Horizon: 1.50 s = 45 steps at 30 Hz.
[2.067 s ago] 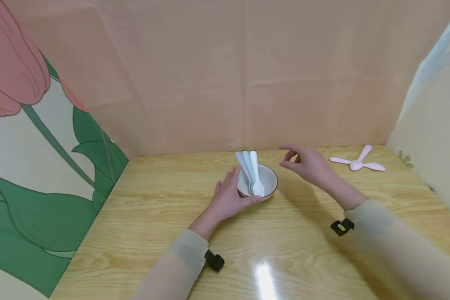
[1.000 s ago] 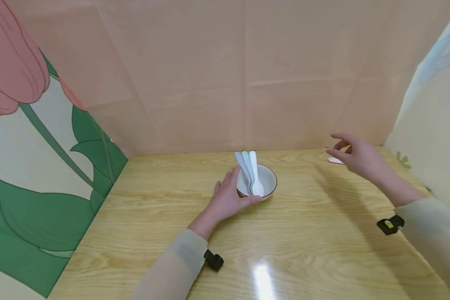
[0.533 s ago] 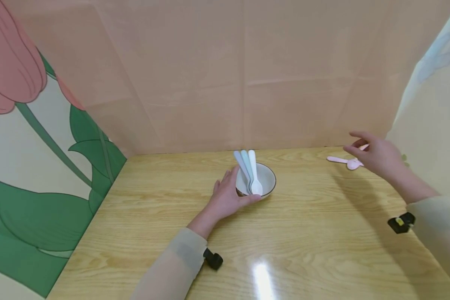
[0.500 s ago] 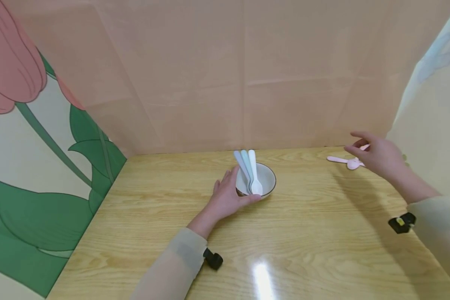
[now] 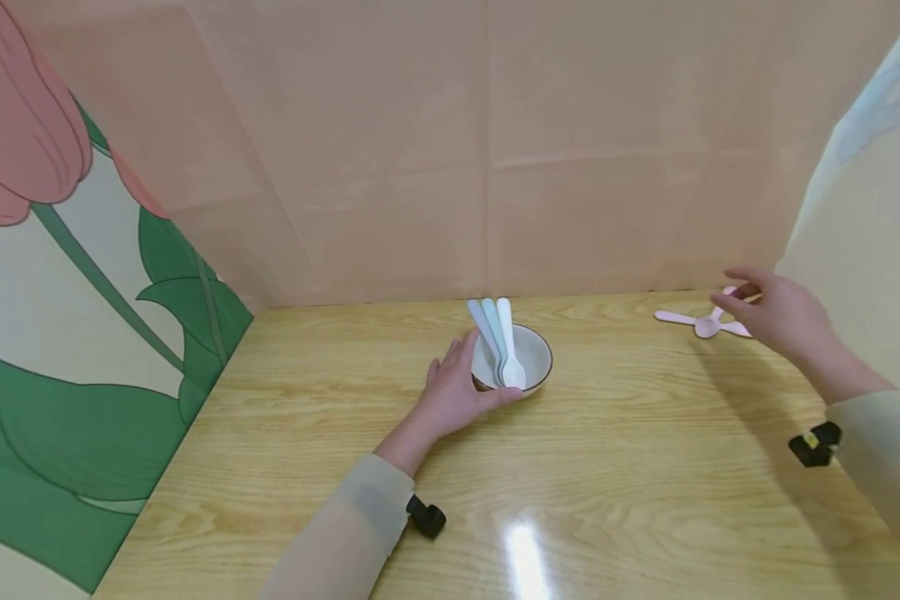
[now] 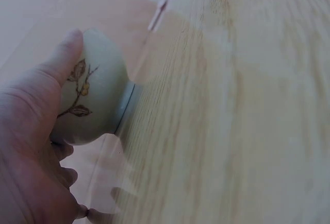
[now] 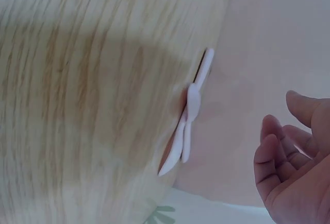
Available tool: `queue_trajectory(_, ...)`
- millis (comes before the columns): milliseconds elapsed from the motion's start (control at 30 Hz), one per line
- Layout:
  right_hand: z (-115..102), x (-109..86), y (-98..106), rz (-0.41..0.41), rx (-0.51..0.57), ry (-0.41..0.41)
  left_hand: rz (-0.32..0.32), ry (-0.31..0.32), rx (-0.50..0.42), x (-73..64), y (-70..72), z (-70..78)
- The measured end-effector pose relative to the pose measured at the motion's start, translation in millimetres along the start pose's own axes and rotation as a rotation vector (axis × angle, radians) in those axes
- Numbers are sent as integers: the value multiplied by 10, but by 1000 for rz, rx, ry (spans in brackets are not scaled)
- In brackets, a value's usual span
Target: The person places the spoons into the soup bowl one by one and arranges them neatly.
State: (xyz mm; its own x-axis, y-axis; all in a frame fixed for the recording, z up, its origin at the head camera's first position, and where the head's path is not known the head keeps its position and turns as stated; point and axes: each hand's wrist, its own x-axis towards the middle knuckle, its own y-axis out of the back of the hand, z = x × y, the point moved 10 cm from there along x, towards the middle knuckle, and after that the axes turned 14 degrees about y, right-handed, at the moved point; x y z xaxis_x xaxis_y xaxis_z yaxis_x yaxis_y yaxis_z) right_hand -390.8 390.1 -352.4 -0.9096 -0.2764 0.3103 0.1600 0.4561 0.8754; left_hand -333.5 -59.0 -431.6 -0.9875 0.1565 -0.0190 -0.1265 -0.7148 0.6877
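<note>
My left hand [image 5: 453, 396] grips a small white bowl [image 5: 538, 358] with a dark rim, thumb along the near rim and fingers round the left side. Brown twigs and leaves decorate its outside [image 6: 82, 87] in the left wrist view. Inside lean a lilac spoon [image 5: 482, 322], a mint spoon [image 5: 492, 318] and a white spoon [image 5: 512, 367], handles sticking up past the far rim. At the back right, two pink spoons [image 5: 707, 327] lie crossed on the table. My right hand [image 5: 783, 312] hovers over their right end, fingers loosely bent and holding nothing; it stands apart from the spoons [image 7: 193, 103] in the right wrist view.
The wooden table [image 5: 607, 467] ends at a pinkish-beige cloth wall [image 5: 390, 167] behind the bowl. A wall printed with a tulip [image 5: 22, 117] and leaves borders the left side. A pale printed wall [image 5: 870, 233] stands at the right, close behind my right hand.
My right hand has moved from beside the bowl rightward to above the pink spoons, still holding nothing. My left hand, the bowl and the spoons in it have stayed in place.
</note>
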Motion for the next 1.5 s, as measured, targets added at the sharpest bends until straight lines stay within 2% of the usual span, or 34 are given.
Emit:
queue_trajectory(400,228,-18,-124,-58,3,-45,-3,13,-2,-2,-1,-12)
queue_trajectory(633,339,-15,-222,-101,11,-41,-1,7,7,-1,-1,-6)
queue_trajectory(867,455,-5,-357,-168,57,-51,2,10,6,-1,-2,-12)
queue_trajectory(1033,521,16,-419,-192,18,-48,-1,11,1,-1,-4,-15)
queue_trajectory(1300,521,25,-575,-310,26,-33,-7,16,5,-2,-1,-3)
queue_trajectory(1500,578,12,-686,-362,17,-23,-14,18,4,-19,5,6)
